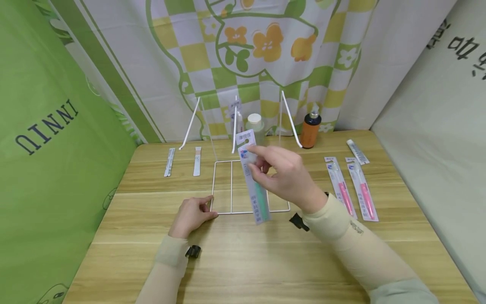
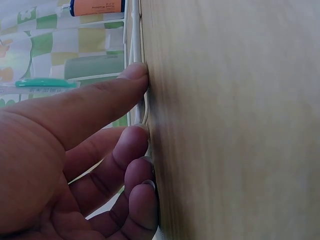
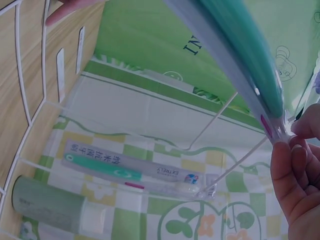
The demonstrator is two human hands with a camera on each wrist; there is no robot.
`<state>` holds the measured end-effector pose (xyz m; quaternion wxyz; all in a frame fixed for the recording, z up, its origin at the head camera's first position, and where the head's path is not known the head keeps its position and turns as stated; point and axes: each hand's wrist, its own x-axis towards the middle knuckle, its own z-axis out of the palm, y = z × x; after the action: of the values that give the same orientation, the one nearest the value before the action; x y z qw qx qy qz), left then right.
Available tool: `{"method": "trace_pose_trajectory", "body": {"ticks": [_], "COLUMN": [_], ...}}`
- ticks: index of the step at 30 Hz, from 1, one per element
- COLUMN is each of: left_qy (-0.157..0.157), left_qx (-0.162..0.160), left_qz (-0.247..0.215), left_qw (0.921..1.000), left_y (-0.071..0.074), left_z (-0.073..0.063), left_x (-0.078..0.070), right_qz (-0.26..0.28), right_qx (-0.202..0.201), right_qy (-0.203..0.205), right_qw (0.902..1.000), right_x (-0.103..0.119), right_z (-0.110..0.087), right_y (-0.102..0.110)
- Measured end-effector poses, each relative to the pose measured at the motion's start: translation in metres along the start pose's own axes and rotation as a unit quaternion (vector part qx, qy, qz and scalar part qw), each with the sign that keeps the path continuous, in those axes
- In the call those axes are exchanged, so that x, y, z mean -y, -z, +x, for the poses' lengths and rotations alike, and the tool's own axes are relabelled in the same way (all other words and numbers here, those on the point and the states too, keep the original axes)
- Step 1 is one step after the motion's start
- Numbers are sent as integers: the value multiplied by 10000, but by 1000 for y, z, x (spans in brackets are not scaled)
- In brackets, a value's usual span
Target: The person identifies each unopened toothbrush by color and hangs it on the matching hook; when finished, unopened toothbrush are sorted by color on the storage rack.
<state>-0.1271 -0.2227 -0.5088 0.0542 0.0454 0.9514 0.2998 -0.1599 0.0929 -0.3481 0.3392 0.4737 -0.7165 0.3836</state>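
Observation:
Thumb and fingertips of my right hand (image 1: 282,173) pinch the upper part of a packaged green toothbrush (image 1: 261,202), which slants in front of the white wire rack (image 1: 231,188). In the right wrist view, its green handle (image 3: 255,55) is large and close. At the rack's front left corner, my left hand (image 1: 191,215) holds the base wire between thumb and fingers, low against the table. Another packaged green toothbrush (image 3: 110,170) hangs at the rack's middle prong. From the head view it is mostly hidden behind that prong.
Behind the rack stands a pale green bottle (image 1: 255,122) with a white cap. To its right is an orange pump bottle (image 1: 310,131). A small tube (image 1: 357,152) and two packaged pink toothbrushes (image 1: 343,192) lie at right. Two slim packets (image 1: 197,162) lie at left.

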Motion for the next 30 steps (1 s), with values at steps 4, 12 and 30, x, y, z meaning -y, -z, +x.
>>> {"method": "trace_pose_trajectory", "body": {"ticks": [4, 12, 30], "left_qy": [14, 15, 106], "left_qx": [-3, -25, 22], "left_qz": [-6, -58, -13], "left_qw": [10000, 10000, 9999], "left_y": [0, -1, 0], "left_z": [0, 0, 1], "left_x": [0, 1, 0], "right_qz": [44, 40, -8], "right_qx": [-25, -24, 72], "right_qy": [83, 83, 353], "right_qw": [10000, 10000, 9993], "right_x": [5, 13, 16], "right_z": [2, 3, 2], "right_y": [0, -3, -12]}}
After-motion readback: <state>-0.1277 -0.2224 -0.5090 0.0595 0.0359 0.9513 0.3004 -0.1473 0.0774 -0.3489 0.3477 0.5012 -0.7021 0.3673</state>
